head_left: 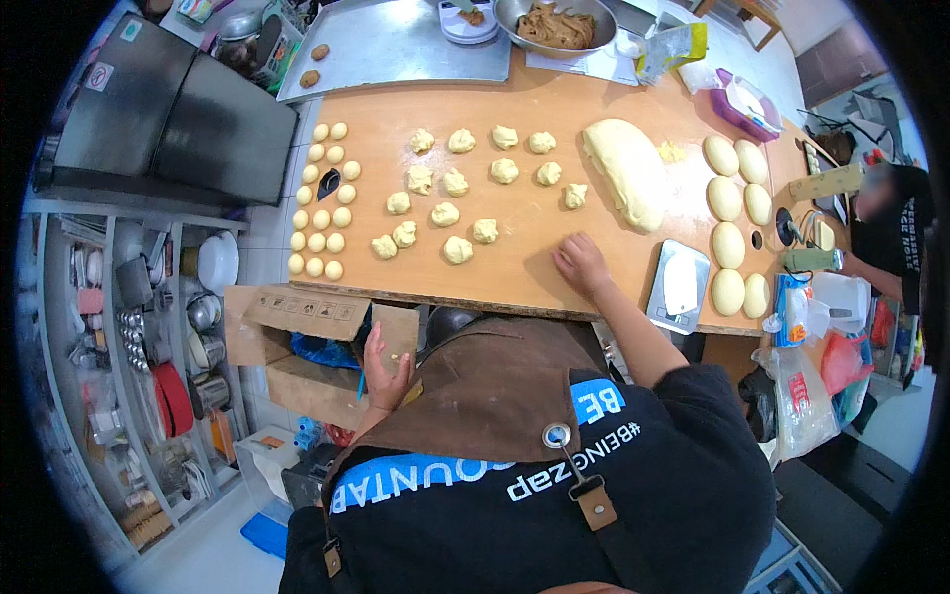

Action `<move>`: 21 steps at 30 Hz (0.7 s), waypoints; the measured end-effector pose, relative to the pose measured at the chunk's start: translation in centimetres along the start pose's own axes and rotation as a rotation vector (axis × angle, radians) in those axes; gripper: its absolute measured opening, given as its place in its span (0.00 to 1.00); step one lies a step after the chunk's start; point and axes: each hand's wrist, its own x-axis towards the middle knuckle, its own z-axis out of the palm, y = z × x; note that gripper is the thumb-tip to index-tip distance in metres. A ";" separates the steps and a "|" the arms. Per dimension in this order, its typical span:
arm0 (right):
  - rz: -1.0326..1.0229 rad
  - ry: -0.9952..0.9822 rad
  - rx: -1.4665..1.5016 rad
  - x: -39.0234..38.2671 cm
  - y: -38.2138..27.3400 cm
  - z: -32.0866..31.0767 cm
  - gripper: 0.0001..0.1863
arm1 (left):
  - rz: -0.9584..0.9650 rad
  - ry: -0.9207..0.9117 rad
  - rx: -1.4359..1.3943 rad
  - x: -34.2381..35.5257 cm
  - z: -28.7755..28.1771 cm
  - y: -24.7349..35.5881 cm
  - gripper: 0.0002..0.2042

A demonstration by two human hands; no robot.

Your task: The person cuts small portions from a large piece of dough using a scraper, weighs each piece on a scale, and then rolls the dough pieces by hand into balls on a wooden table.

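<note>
My right hand (581, 262) rests on the wooden table (539, 238) near its front edge, fingers curled down; whatever lies under them, if anything, is hidden. Below the table edge, in front of my brown apron (475, 386), my left hand (386, 368) is held up with its fingers apart, holding nothing. Several rough lumps of yellow dough (457, 249) are spread across the middle of the table. A large slab of dough (623, 173) lies beyond my right hand. To its right sits a kitchen scale (678, 287) with a white sheet on it.
Smooth dough balls (317, 242) stand in rows at the left; larger oval dough pieces (727, 246) lie at the right. At the back are a metal tray (396, 49) and a bowl of brown filling (554, 28). A cardboard box (297, 312) stands below the table. Another person (891, 228) is at the far right.
</note>
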 end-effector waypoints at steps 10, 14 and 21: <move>-0.155 0.090 0.047 -2.2 0.1 0.5 0.07 | -0.020 0.037 -0.029 1.6 -0.5 0.1 0.34; -0.060 0.219 -0.028 1.7 -0.5 2.0 0.09 | 0.050 -0.045 0.003 1.4 0.0 -0.3 0.35; -0.157 0.063 0.097 -2.2 -0.5 0.8 0.09 | -0.017 -0.023 0.013 0.6 -0.5 0.2 0.36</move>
